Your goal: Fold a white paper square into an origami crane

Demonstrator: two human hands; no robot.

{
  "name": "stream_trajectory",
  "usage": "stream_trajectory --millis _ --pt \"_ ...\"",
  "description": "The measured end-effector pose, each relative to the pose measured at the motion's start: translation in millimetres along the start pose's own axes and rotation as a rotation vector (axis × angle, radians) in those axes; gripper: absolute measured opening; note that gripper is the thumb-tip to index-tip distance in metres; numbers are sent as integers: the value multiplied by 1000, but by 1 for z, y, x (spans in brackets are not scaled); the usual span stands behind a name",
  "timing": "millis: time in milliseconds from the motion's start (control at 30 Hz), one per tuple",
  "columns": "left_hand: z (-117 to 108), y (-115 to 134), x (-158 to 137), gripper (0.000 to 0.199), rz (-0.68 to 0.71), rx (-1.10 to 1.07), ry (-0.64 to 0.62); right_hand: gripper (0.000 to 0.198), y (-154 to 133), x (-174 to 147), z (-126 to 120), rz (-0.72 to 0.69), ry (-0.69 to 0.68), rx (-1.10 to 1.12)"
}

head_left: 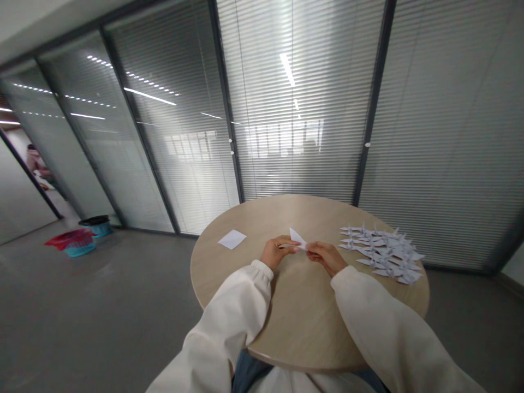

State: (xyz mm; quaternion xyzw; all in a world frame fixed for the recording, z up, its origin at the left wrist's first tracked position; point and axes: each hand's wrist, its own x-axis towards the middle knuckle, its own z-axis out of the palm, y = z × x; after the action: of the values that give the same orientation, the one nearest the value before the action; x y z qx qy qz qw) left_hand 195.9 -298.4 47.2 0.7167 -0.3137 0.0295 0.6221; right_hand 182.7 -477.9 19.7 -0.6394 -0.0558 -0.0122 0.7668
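Note:
A small piece of folded white paper (297, 237) is held between my two hands over the middle of the round table. My left hand (280, 250) pinches its lower left part, with the fingers closed on it. At its right corner, my right hand (325, 255) grips the paper between thumb and fingers. One pointed tip of the paper sticks up above the left fingers; the lower part is hidden by my hands. A flat white sheet of paper (232, 239) lies to the left. On the right sits a cluster of folded paper cranes (387, 252), set close together in rows.
The round wooden table (303, 322) stands before a glass partition with blinds (303, 164). On the floor at the left are a bin with a red liner (77, 243) and a bin with a black liner (98, 225). A person (37, 162) shows far left.

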Motion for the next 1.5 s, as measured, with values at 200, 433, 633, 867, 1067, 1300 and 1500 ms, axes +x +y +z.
stream_trajectory --millis 200,433,633,867,1067,1300,1500 --pt "2 -4 2 30 -121 -52 36 29 2 3 -1 -33 -5 -121" --pt "3 -6 3 37 -139 -78 1 46 -8 -1 5 -202 -28 -113" --pt "4 -4 -1 56 -116 -46 -103 48 -7 -2 6 -240 -16 -163" --pt "5 -4 -3 55 -133 28 -111 32 -11 -4 4 -308 13 -238" --pt "6 -1 -2 59 -152 6 -90 26 -12 -5 4 -333 25 -245" --pt "3 -3 2 52 -156 -60 32 25 -9 -4 3 -282 45 -235" --pt "0 -5 2 42 -117 30 77 23 -10 -6 5 -253 12 -341"
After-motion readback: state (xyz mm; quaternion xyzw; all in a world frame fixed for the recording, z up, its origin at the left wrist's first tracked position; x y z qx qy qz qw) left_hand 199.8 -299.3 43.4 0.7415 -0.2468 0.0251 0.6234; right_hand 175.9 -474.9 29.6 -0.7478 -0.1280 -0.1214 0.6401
